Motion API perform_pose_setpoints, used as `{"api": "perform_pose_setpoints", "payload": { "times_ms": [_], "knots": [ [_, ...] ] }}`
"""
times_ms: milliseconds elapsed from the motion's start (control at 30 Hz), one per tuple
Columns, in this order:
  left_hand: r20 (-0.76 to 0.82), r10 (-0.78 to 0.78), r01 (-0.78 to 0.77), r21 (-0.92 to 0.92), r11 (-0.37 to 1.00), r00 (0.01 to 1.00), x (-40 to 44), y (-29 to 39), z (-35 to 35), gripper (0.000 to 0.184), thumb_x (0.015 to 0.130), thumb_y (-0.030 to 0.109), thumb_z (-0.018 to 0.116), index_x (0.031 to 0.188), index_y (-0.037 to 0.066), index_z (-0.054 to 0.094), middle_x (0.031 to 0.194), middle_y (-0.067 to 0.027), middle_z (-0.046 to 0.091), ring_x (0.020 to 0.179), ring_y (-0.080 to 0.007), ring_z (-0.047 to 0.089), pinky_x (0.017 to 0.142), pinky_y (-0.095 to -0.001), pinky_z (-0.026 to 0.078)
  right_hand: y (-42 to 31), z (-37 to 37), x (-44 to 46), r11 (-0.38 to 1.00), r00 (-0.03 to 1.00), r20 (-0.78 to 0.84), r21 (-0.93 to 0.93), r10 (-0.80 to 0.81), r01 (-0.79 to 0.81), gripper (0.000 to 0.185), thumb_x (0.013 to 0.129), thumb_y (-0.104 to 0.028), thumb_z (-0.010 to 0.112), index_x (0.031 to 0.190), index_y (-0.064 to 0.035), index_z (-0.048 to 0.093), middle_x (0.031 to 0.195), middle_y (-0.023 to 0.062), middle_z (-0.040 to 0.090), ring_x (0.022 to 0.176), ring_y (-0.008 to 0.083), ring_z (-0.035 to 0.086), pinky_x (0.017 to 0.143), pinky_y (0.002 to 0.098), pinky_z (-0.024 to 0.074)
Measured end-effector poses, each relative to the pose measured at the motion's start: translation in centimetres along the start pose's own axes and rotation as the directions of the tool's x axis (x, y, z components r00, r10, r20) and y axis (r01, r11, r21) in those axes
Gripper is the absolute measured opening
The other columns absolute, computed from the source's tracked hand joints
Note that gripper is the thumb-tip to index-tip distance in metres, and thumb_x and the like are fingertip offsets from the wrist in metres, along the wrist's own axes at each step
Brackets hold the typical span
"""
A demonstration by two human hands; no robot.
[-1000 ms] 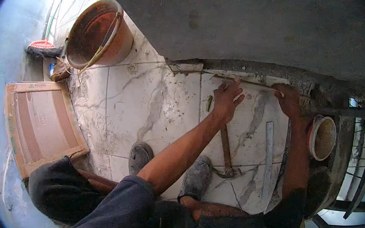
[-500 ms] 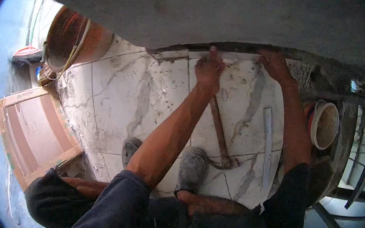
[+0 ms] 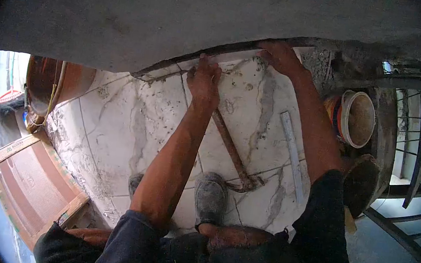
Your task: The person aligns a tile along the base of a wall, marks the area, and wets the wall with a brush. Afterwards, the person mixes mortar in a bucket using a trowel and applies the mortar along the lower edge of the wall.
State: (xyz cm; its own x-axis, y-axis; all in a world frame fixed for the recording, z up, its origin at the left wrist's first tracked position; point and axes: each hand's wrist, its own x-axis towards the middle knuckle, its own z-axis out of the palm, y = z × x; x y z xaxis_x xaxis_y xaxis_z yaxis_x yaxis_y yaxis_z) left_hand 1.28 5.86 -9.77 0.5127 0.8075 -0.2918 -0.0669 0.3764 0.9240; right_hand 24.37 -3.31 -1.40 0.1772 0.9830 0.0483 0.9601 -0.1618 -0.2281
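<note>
A narrow pale tile strip (image 3: 238, 55) runs along the base of the grey wall (image 3: 129, 21), beside a dark gap. My left hand (image 3: 205, 82) touches the strip's left part, its fingers apart and one stretched toward the wall. Farther right, my right hand (image 3: 282, 58) has its fingers bent over the strip, with some fingertips hidden at the gap. A hammer (image 3: 230, 147) lies on the marbled floor tiles (image 3: 166, 110), its handle pointing toward my left hand. To its right rests a metal ruler or flat bar (image 3: 293, 155).
Left stand a large reddish-brown bucket (image 3: 72, 83) and a red broom head (image 3: 9, 97), with a framed brown panel (image 3: 36, 183) below them. Right are a small white-rimmed bucket (image 3: 360, 121) and dark bars (image 3: 419, 152). My shoe (image 3: 210, 200) is on the tiles.
The view has swung, so the wall fills more of the upper left. Both hands now sit closer to the wall base. The small green piece seen earlier no longer shows.
</note>
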Motion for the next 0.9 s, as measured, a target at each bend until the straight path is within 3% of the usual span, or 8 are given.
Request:
{"api": "perform_pose_setpoints", "payload": {
  "times_ms": [67, 200, 267, 333, 433, 500, 567, 900],
  "knots": [
    [-0.041, -0.023, 0.011, -0.265, 0.964, 0.999, 0.2, -1.5, 0.1, 0.091, 0.084, 0.025, 0.067, 0.141, -0.004, 0.002, 0.116, -0.0181, 0.045, 0.101, -0.0259, 0.053, 0.09, -0.0371, 0.047, -0.2, -0.3, 0.4, 0.998, 0.99, 0.13, 0.021, 0.052, -0.056, 0.027, 0.087, -0.024, 0.06, 0.109, -0.0088, 0.063, 0.105, 0.0147, 0.064, 0.101, 0.032, 0.058, 0.088, 0.0431, 0.0438],
    [-0.109, 0.073, -0.078, -0.043, 0.996, 0.991, 1.3, -2.9, -0.3, 0.091, 0.086, 0.023, 0.065, 0.143, 0.0, -0.002, 0.115, -0.0179, 0.046, 0.096, -0.0269, 0.053, 0.082, -0.035, 0.05, -0.6, -0.9, 0.7, 0.976, 0.98, 0.164, 0.164, 0.115, -0.142, 0.031, 0.089, -0.025, 0.056, 0.118, -0.0145, 0.06, 0.119, 0.0107, 0.059, 0.111, 0.0292, 0.055, 0.103, 0.0498, 0.0309],
    [-0.129, 0.103, -0.101, 0.019, 0.995, 0.986, 1.0, -1.9, -0.3, 0.091, 0.086, 0.023, 0.064, 0.143, 0.001, -0.003, 0.115, -0.0178, 0.046, 0.095, -0.0272, 0.054, 0.08, -0.0345, 0.051, -1.2, -1.2, 0.6, 0.997, 0.993, 0.109, -0.068, 0.054, -0.047, 0.033, 0.088, -0.027, 0.057, 0.118, -0.0128, 0.06, 0.12, 0.0126, 0.058, 0.11, 0.0301, 0.055, 0.098, 0.0473, 0.0375],
    [-0.196, -0.258, 0.067, -0.663, 0.746, 0.946, -1.1, 3.2, 1.8, 0.092, 0.086, 0.022, 0.065, 0.144, 0.003, -0.003, 0.12, -0.0156, 0.047, 0.097, -0.0258, 0.054, 0.077, -0.0335, 0.05, -1.0, -1.1, 0.7, 0.991, 0.978, 0.175, 0.048, 0.118, -0.128, 0.035, 0.088, -0.029, 0.057, 0.119, -0.0122, 0.059, 0.12, 0.0132, 0.058, 0.111, 0.0309, 0.054, 0.097, 0.0466, 0.0386],
    [0.195, 0.01, 0.163, -0.845, 0.509, 0.981, -0.1, 1.3, -0.2, 0.087, 0.086, 0.022, 0.066, 0.143, 0.006, 0.003, 0.128, -0.0118, 0.045, 0.106, -0.0248, 0.051, 0.075, -0.0333, 0.049, 0.0, -0.4, 0.5, 0.973, 0.961, 0.224, 0.124, 0.162, -0.193, 0.037, 0.088, -0.032, 0.057, 0.119, -0.0116, 0.059, 0.12, 0.0141, 0.058, 0.112, 0.0318, 0.053, 0.096, 0.0455, 0.0395],
    [-0.025, -0.279, 0.188, -0.681, 0.707, 0.96, -1.0, 3.6, 1.3, 0.08, 0.086, 0.022, 0.066, 0.141, 0.008, 0.01, 0.133, -0.0085, 0.043, 0.117, -0.0237, 0.046, 0.079, -0.0348, 0.047, 0.2, 0.2, 0.6, 0.98, 0.97, 0.195, 0.102, 0.148, -0.171, 0.037, 0.088, -0.033, 0.057, 0.119, -0.0116, 0.059, 0.12, 0.0145, 0.058, 0.113, 0.032, 0.053, 0.097, 0.0451, 0.0391],
    [-0.118, -0.329, 0.213, -0.554, 0.805, 0.937, -1.8, 5.9, 2.5, 0.057, 0.098, 0.046, 0.02, 0.143, 0.011, 0.02, 0.146, -0.0079, 0.027, 0.129, -0.0286, 0.034, 0.107, -0.0406, 0.03, -0.1, -0.4, 0.6, 0.998, 0.989, 0.129, 0.005, 0.067, -0.068, 0.037, 0.089, -0.032, 0.057, 0.118, -0.0109, 0.059, 0.119, 0.0146, 0.058, 0.111, 0.0317, 0.054, 0.096, 0.0453, 0.0394],
    [-0.253, -0.4, 0.224, -0.522, 0.823, 0.881, -2.4, 7.6, 3.3, 0.05, 0.098, 0.036, 0.037, 0.139, 0.009, 0.027, 0.144, -0.0091, 0.031, 0.123, -0.0271, 0.04, 0.105, -0.0409, 0.031, 1.1, 0.8, 1.0, 0.998, 0.986, 0.155, 0.005, 0.063, -0.065, 0.032, 0.089, -0.027, 0.056, 0.116, -0.0107, 0.06, 0.111, 0.0123, 0.062, 0.109, 0.0303, 0.055, 0.097, 0.0434, 0.0394]
  ]
}}
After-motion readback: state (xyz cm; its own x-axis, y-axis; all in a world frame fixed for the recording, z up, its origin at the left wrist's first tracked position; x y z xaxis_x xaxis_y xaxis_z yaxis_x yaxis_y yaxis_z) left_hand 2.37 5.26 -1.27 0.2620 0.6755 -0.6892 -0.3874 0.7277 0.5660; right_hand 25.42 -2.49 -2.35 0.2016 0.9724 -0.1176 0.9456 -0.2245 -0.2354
